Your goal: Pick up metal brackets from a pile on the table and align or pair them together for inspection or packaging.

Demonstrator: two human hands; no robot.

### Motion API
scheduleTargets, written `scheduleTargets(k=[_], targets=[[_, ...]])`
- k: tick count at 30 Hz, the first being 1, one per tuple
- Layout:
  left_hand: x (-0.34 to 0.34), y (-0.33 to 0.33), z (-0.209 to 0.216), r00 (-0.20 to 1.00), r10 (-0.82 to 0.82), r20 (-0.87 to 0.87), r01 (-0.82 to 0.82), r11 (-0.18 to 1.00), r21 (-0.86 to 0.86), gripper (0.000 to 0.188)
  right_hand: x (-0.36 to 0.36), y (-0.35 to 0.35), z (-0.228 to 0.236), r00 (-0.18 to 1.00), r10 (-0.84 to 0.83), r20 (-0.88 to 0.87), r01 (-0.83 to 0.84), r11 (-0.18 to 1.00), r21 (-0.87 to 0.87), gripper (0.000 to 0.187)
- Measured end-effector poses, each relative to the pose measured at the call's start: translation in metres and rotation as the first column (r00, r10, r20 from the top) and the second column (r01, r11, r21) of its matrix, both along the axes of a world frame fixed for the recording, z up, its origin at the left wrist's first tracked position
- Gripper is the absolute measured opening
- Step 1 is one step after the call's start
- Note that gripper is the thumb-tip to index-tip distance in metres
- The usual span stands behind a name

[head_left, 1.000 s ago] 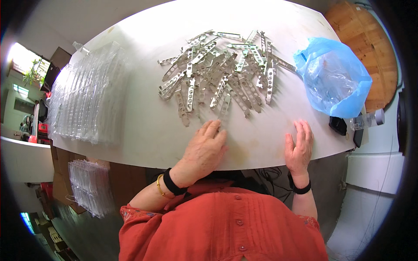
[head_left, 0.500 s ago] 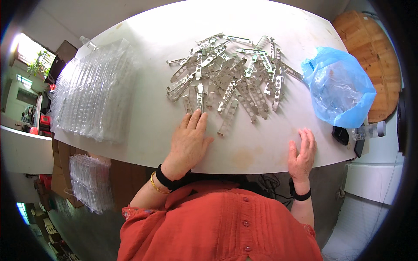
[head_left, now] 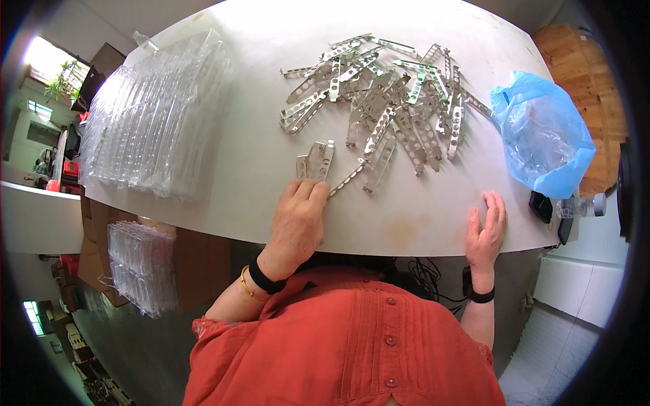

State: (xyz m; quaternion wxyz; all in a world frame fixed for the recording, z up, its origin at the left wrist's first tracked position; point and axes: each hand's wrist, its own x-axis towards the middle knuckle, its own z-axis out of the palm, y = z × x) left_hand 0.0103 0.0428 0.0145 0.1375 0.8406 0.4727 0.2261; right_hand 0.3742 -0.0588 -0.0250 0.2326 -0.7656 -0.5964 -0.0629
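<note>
A loose heap of perforated metal brackets (head_left: pixel 399 101), thin shiny strips with round holes, lies on the middle of the white table (head_left: pixel 250 128). My left hand (head_left: pixel 298 220) is closed at the near side of the heap, its fingertips on the lower ends of a few metal brackets (head_left: pixel 317 162) that stick out beyond them. Part of that grip is hidden under the fingers. Just to the right of these fingers a single narrow bracket (head_left: pixel 347 178) lies slanted. My right hand (head_left: pixel 486 230) rests at the table's near edge, holding nothing, with fingers stretched out and thumb apart.
Clear plastic trays (head_left: pixel 156 122) are stacked at the left of the table, more of them (head_left: pixel 142 267) below it. At the right stand an open blue plastic bag (head_left: pixel 504 101), a clear bottle (head_left: pixel 579 207) and a dark object (head_left: pixel 540 206). Behind leans a round wooden board (head_left: pixel 575 61).
My left hand has closed on a few brackets and drawn them leftward, apart from the heap. The right hand keeps its place at the table's edge. The whole view has shifted slightly.
</note>
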Motion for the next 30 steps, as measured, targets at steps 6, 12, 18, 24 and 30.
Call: scheduleTargets(k=[6, 12, 18, 24, 30], targets=[[-0.002, -0.004, 0.002, 0.997, 0.070, 0.018, -0.070, 0.997, 0.011, 0.031, 0.001, -0.002, -0.003, 1.000, -0.011, 0.015, 0.011, 1.000, 0.023, 0.040], [-0.018, -0.008, -0.009, 0.997, 0.058, 0.044, -0.058, 0.998, 0.011, 0.032, -0.001, 0.000, -0.001, 0.999, -0.036, 0.030, 0.036, 0.999, -0.007, 0.039], [-0.031, -0.002, -0.012, 0.994, 0.086, 0.063, -0.088, 0.996, 0.032, 0.026, -0.003, 0.002, -0.004, 1.000, -0.021, -0.007, 0.021, 1.000, 0.007, 0.038], [-0.035, 0.000, -0.022, 0.989, 0.113, 0.090, -0.126, 0.980, 0.151, 0.022, 0.000, 0.001, -0.008, 0.999, -0.030, -0.022, 0.030, 0.999, 0.012, 0.036], [-0.033, 0.001, -0.021, 0.978, 0.157, 0.140, -0.179, 0.970, 0.164, 0.019, 0.001, 0.001, -0.009, 0.999, -0.028, -0.022, 0.028, 1.000, 0.014, 0.036]])
